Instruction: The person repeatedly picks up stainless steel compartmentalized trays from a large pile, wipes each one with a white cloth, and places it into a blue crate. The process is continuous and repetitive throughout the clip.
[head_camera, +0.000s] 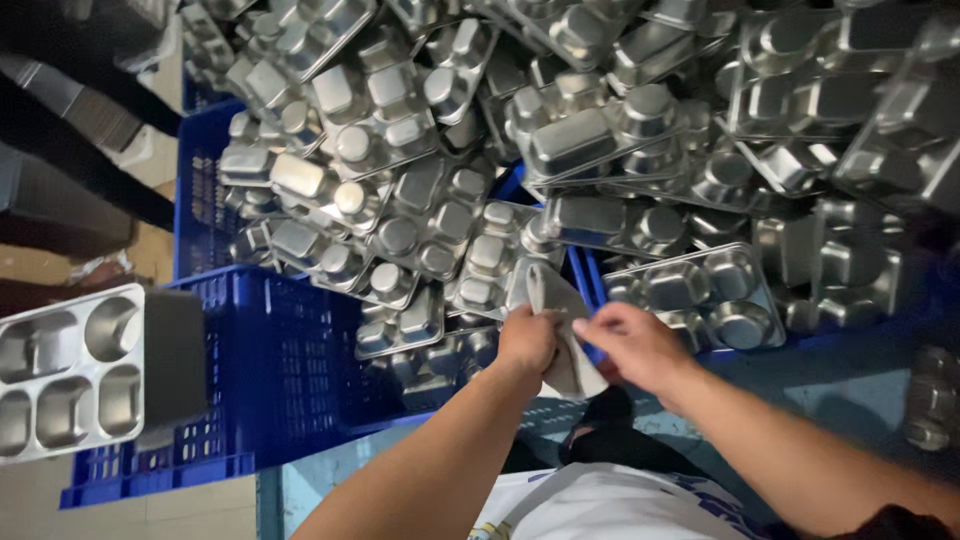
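Pale grey cloth held between both hands over crates of steel trays

Grey-white and creased, the cloth (562, 335) hangs just below picture centre, toward six o'clock, touching both hands. At nine o'clock a stack of compartment trays (70, 372) sits face up beside the blue crate (270, 370), whose mesh wall runs toward seven o'clock. The left hand (527, 340) is clenched on the cloth's near edge; the right hand (635, 345), at its three o'clock, pinches the cloth with finger and thumb. From ten to two o'clock, heaped steel trays (560, 150) lie mostly upside down, filling the crate and spilling over its rim. One upturned tray (705, 295) rests just beyond the right hand.
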